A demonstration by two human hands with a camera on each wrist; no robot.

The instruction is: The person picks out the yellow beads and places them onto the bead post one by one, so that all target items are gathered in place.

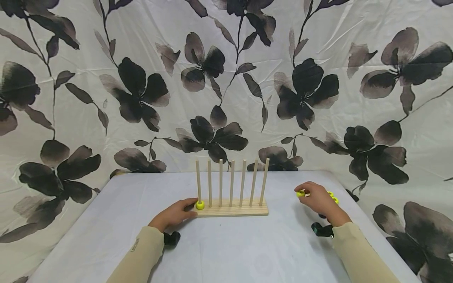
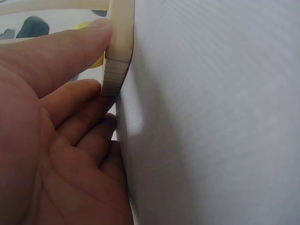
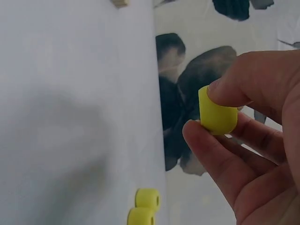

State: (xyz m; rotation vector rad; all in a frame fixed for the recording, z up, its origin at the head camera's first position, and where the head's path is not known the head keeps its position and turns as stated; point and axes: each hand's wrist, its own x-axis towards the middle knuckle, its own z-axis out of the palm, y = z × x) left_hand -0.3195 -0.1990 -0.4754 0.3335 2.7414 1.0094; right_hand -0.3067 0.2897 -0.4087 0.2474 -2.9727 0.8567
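Note:
A wooden stand (image 1: 231,212) with a row of several upright pegs sits at the middle of the table. One yellow bead (image 1: 199,205) is at the foot of its leftmost peg. My left hand (image 1: 175,212) grips the stand's left end, thumb along the front edge and fingers round the end of the base. To the right of the stand, raised over the table, my right hand (image 1: 318,199) pinches another yellow bead (image 3: 218,115) between thumb and fingers. The remaining pegs carry no beads.
More yellow beads (image 3: 147,199) lie on the table near its right edge, partly hidden behind the right hand in the head view. White cloth covers the table (image 1: 247,247). A floral curtain (image 1: 226,78) hangs behind it. Black wrist devices (image 1: 321,229) show below both hands.

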